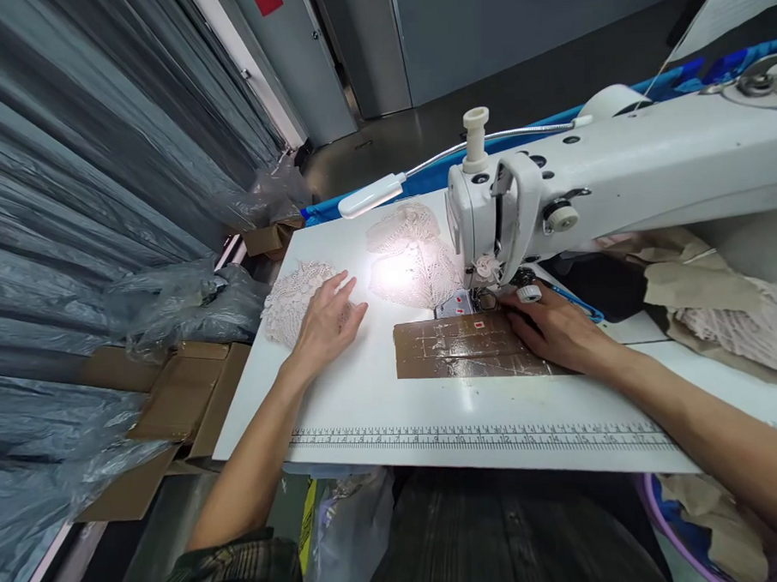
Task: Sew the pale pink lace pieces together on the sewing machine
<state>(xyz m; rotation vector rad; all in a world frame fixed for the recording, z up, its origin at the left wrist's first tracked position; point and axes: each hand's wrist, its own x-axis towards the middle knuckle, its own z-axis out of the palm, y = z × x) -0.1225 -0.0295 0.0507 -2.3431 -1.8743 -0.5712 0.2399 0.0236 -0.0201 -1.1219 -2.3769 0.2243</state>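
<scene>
Lying toward the left end of the white table (355,404), head view: a lace piece (283,308), just beside and partly behind the left hand (325,324). A second lace piece (436,272) farther right, between that hand and the sewing machine (615,169), right edge close up to the machine. Left fingers spread and loosely bent, nothing seen in their grip; cannot tell whether they touch the lace. Right hand (557,326) under the machine's arm, at the right end of a brown taped sheet (449,361); fingers bent inward, tips partly hidden, so cannot tell what, if anything, they hold. Left piece: pale, openwork, bunched, edge uneven. Second piece: pale pinkish, flatter, fine veined mesh, one patch washed out in the glare below the lamp (371,196).
</scene>
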